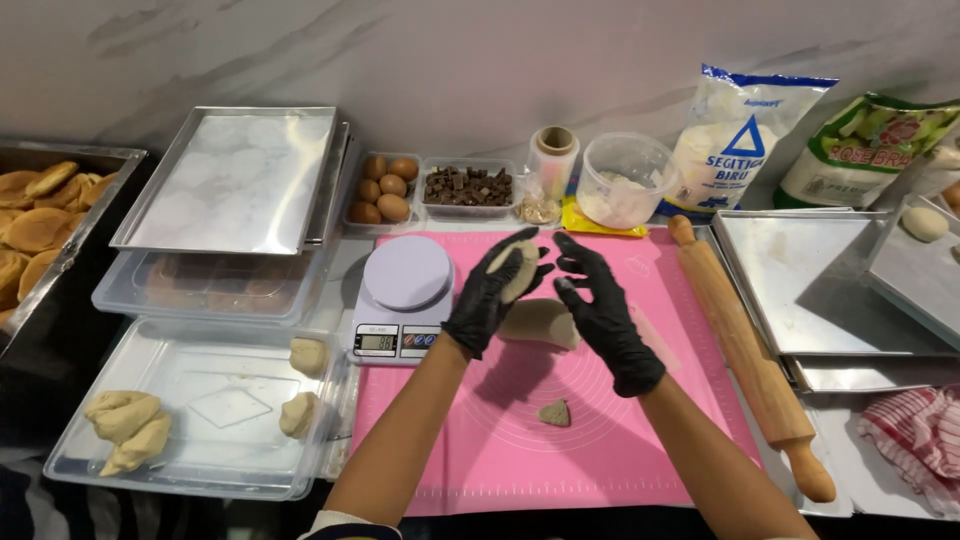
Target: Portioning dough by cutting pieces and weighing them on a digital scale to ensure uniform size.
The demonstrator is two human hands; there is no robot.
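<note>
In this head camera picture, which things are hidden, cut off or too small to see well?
- Pale dough piece in the black-gloved left hand: mostly covered by its fingers.
- Beige dough lump on the pink silicone mat: partly hidden behind the black-gloved right hand.
- Golden flat breads in the metal tray: cut off by the left edge.
- Red-striped cloth: cut off by the right edge.
- White kitchen scale: display too small to read.

I'm seeing both hands in thin black gloves with a slight sheen, the left hand [492,292] and the right hand [603,312]. The dough piece [516,268] is looking soft and matt. The pink mat [640,440] is looking like smooth silicone. The rolling pin [748,352] is showing bare wood. The baking trays [238,178] are gleaming as brushed metal, and the clear tub [215,408] is reading as glossy plastic.
</note>
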